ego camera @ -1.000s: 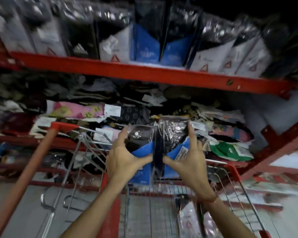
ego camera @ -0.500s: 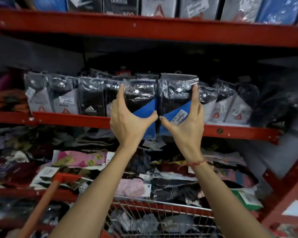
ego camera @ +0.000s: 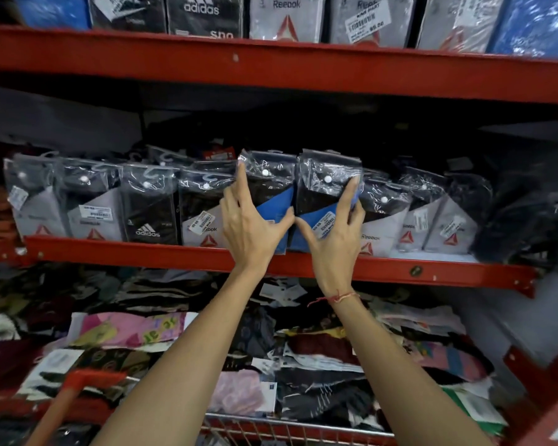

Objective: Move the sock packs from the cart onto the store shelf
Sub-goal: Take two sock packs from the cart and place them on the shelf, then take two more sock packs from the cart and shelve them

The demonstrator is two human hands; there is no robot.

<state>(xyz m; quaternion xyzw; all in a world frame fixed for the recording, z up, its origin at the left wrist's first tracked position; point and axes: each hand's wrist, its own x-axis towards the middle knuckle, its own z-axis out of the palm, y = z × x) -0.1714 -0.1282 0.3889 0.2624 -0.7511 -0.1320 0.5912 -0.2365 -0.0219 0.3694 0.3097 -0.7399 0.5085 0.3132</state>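
Two black-and-blue sock packs in clear plastic stand side by side on the middle red shelf [ego camera: 142, 252]. My left hand [ego camera: 248, 226] grips the left pack [ego camera: 271, 191], thumb on its front and fingers along its left edge. The right pack [ego camera: 322, 194] sits in my right hand [ego camera: 332, 239], fingers wrapped round its right edge. Both packs stand upright in a gap in the row, their bottoms at the shelf's front lip. The wire rim of the cart [ego camera: 287, 426] shows at the bottom, its contents hidden.
Grey and black sock packs [ego camera: 149, 207] line the middle shelf on both sides of the gap. More packs [ego camera: 287, 17] fill the top shelf. Loose colourful socks [ego camera: 126, 329] are heaped on the lower shelf. The cart's red handle [ego camera: 78, 384] is at lower left.
Both hands lifted the two blue packs up from over the cart and pushed them forward into the gap on the middle shelf; the view tilted up with them.
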